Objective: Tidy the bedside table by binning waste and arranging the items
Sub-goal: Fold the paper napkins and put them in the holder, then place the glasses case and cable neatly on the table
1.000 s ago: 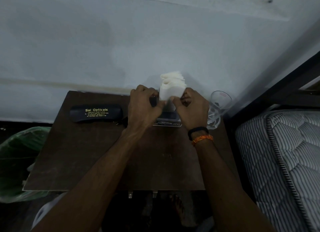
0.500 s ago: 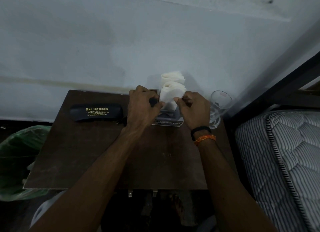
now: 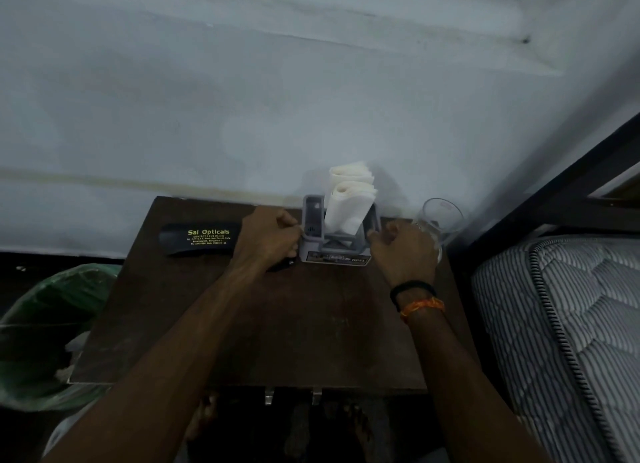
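1. Both forearms reach up from 6 o'clock toward 12 o'clock, converging slightly.
2. The left hand (image 3: 268, 239) is knuckles up, fingers curled under; whether they hold anything cannot be told.
3. The right hand (image 3: 405, 251) is at its 3 o'clock, fingers loosely curled, with black and orange bands on its wrist.

You're looking at a black glasses case (image 3: 201, 238) at your ten o'clock reading "Sai Opticals"; the holder's (image 3: 337, 236) front label is showing "OPEL", the rest blurred.
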A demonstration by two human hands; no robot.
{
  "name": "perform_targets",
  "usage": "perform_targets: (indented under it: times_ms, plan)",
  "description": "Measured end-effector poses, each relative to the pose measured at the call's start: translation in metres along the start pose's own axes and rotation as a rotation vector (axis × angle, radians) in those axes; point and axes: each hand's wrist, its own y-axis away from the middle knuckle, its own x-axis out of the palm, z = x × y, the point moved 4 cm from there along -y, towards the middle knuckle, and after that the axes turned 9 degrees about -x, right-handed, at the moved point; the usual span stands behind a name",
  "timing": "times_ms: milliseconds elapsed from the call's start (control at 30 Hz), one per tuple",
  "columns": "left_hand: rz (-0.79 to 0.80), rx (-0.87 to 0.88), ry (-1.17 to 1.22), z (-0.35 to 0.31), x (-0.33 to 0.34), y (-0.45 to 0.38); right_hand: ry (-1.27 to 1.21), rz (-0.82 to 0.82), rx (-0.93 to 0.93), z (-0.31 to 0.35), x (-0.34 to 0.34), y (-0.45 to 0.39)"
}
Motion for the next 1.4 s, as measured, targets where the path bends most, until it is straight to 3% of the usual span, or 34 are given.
perform_targets:
  times_ms: [167, 533, 667, 800, 900, 1033, 1167, 1400]
  plan:
    - [0.038, -0.005, 0.114, 0.001, 0.005, 0.001, -0.096, 0.087, 0.030, -0.004, 0.007, 0.003]
    - [0.087, 0.044, 0.131, -0.004, 0.017, -0.004, -0.111, 0.069, 0.041, -0.012, 0.008, -0.004]
    - [0.074, 0.093, 0.055, -0.003, 0.001, -0.006, -0.090, -0.130, 0.034, -0.003, -0.009, 0.000]
    - [-0.112, 0.223, -0.251, 0.007, -0.039, -0.011, -0.094, -0.241, -0.216, 0.023, -0.019, 0.008]
    - [-0.186, 0.233, -0.463, 0.025, -0.070, -0.015, -0.139, -0.103, -0.401, 0.045, -0.002, 0.017]
    - [-0.199, 0.181, -0.523, 0.057, -0.101, -0.024, -0.159, 0.107, -0.593, 0.078, 0.031, 0.033]
    - [-0.151, 0.203, -0.566, 0.076, -0.116, -0.024, -0.096, 0.285, -0.634, 0.098, 0.059, 0.038]
    - [-0.117, 0.233, -0.575, 0.084, -0.117, -0.021, 0.014, 0.420, -0.592, 0.117, 0.084, 0.042]
